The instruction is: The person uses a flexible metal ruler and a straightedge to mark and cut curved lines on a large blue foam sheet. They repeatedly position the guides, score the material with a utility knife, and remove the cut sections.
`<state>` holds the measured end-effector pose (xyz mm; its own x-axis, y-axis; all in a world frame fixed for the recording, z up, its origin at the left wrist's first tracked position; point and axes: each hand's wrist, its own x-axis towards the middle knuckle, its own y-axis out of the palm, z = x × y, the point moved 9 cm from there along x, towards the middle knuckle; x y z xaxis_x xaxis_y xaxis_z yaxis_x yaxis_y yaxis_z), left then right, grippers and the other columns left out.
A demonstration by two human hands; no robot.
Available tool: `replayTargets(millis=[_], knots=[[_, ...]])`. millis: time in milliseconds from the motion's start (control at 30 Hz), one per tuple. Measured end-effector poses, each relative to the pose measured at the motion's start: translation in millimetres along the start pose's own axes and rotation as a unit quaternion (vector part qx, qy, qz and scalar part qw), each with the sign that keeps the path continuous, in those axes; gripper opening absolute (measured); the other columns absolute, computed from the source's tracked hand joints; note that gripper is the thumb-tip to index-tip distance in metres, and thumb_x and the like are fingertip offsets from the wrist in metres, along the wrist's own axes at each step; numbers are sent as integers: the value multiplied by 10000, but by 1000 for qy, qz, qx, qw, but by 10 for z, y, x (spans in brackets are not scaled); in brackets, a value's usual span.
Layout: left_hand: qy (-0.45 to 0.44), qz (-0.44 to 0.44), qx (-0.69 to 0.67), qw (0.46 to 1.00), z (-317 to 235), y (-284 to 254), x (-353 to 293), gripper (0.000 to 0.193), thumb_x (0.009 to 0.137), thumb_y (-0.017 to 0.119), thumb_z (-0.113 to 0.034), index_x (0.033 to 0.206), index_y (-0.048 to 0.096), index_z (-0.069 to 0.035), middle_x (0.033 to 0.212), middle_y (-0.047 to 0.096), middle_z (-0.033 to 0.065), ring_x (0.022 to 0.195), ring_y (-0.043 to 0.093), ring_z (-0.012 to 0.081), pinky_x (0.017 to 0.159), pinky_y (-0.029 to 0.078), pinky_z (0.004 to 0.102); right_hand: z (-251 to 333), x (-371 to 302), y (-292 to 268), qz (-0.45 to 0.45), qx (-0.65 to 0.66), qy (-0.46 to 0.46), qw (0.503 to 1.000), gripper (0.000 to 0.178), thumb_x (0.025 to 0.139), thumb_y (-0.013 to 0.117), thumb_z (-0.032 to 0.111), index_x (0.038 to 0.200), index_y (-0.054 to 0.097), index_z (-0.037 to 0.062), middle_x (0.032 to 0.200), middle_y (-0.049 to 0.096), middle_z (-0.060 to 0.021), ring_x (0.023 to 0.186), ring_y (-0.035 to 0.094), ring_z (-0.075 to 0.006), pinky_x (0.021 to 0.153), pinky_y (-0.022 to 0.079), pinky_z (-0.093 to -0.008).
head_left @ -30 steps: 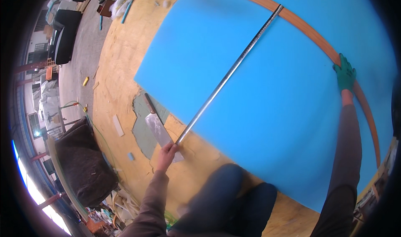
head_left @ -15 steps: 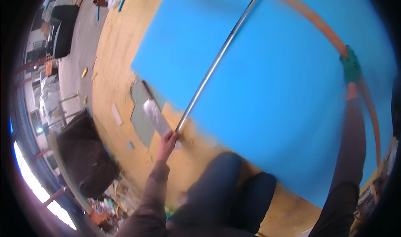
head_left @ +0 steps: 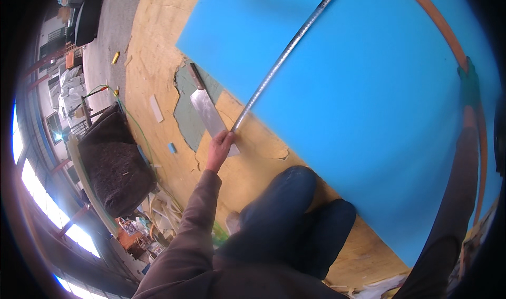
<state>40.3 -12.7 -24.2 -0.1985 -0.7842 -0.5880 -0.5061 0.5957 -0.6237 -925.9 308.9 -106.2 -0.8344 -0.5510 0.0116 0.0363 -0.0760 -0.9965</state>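
Note:
A long metal ruler (head_left: 287, 51) with fine markings lies slantwise across a large blue sheet (head_left: 358, 109). My bare left hand (head_left: 219, 143) pinches its near end, just past the sheet's edge. On the right, my right hand (head_left: 468, 85) wears a green glove and is closed on a long, thin orange-brown strip (head_left: 437, 17), probably wood, that curves over the sheet. Beside my left hand rests a broad-bladed knife (head_left: 208, 109) with a dark wooden handle, its blade tip partly behind my fingers.
Under the sheet is a plywood surface (head_left: 158, 51) with a broken, grey-green patch (head_left: 184, 93). A small blue piece (head_left: 172, 148) and a pale strip (head_left: 156, 108) lie there. A dark covered bulk (head_left: 116, 177) stands at left, near scraps. My knees (head_left: 290, 193) are against the near edge.
The whole view has shifted, so most things sit higher in it. My right hand and the strip have moved rightward over the sheet. My left hand still holds the ruler, whose markings now show.

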Motion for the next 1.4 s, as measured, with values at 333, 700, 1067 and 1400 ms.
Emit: replayTargets(millis=[333,700,1067,1400], knots=[[-1,11,-4,1000,33,3,10,290,1102,630,-272,980,724,-27,830,653,-25,766,568,75,689,457,265,-100,62,37,-42,-21,-11,999,674,1075,559,533,1687,400,298,1644,493,-150,1475,508,-359,1254,387,-494],[6,7,-5,1000,55,15,34,301,1103,630,-277,969,716,-22,829,643,-26,757,556,74,681,452,264,-115,63,23,-62,-36,-41,997,645,1087,557,510,1681,408,308,1615,522,-152,1435,546,-361,1241,406,-492],[5,26,-8,1000,92,35,58,309,1102,629,-287,965,708,-22,847,644,-20,793,569,83,721,462,269,-123,112,67,32,54,-11,998,711,1078,565,512,1702,363,237,1623,501,-193,1455,522,-377,1238,400,-491],[-12,33,-18,999,174,8,89,321,1069,664,-305,968,724,-6,789,629,6,744,567,105,673,463,305,747,-1136,-1015,-45,143,-146,978,577,1120,570,252,1658,403,126,1663,453,-211,1496,474,-393,1215,420,-477]])
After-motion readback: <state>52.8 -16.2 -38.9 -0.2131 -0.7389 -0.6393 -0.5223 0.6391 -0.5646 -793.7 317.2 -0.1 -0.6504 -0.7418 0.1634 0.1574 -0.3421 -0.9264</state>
